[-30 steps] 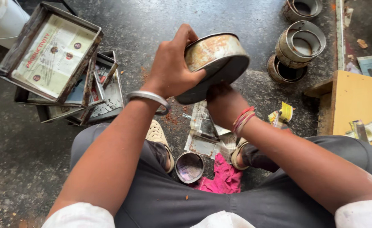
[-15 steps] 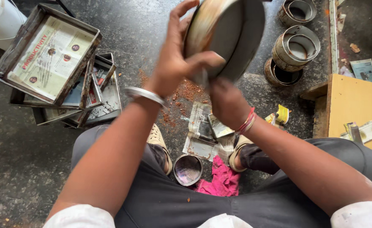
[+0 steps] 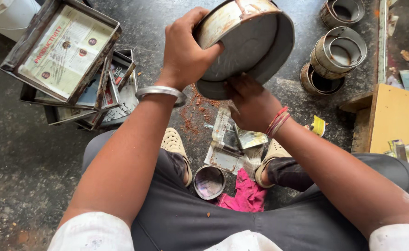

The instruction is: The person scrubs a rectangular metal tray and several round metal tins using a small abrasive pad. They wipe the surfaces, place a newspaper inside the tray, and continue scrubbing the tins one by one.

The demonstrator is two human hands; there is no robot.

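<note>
Floor: you sit over dark speckled ground [image 3: 23, 153], with reddish crumbs [image 3: 196, 109] scattered under the tin.
Hidden: your right palm and fingertips are tucked behind the tin's lower rim; the tin's inside faces away, so you cannot see its contents.
Round tin [image 3: 247, 44]: held up above your feet, tipped on edge, its flat grey base turned toward you, its rusty side wall up and left.
Left hand [image 3: 186, 51]: closed over the tin's upper left rim, fingers wrapped tight.
Right hand [image 3: 253, 104]: pressed against the lower rim from beneath; how far it is curled cannot be told.
Nearby: stacked metal trays [image 3: 69, 69] on the left, tin rings [image 3: 337, 51] on the right, a small cup [image 3: 209, 182] and a pink rag [image 3: 241, 195] between your shoes.
</note>
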